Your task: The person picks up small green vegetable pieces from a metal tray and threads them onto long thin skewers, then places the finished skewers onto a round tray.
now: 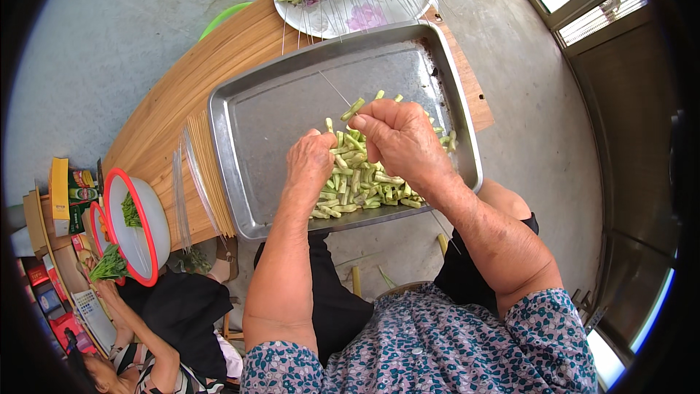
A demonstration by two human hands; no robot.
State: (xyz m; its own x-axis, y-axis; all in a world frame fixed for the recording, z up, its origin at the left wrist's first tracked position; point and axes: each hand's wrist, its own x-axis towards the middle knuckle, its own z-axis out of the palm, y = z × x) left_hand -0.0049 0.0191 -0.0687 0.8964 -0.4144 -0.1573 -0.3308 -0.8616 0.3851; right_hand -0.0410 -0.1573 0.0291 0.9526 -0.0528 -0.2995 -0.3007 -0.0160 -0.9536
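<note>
A shallow metal tray [262, 115] lies before me with a heap of cut green bean pieces [355, 186] along its near side. My right hand [404, 139] pinches a thin metal skewer [334, 87] whose point slants up and left over the tray. One bean piece [353, 109] sits on or against that skewer just past my fingertips. Below my right forearm, the skewer's other end seems to stick out over the tray's near rim. My left hand [310, 161] is curled at the heap's left edge, with a bean piece [329, 125] upright at its fingertips.
Beyond the tray, a floral plate [366, 15] carries skewered beans. Bamboo skewers [205, 169] and metal skewers [180, 197] lie left on the wooden table [164, 109]. A red-rimmed basin [156, 219] stands further left, where another person's hand [106, 287] holds leafy greens [111, 264].
</note>
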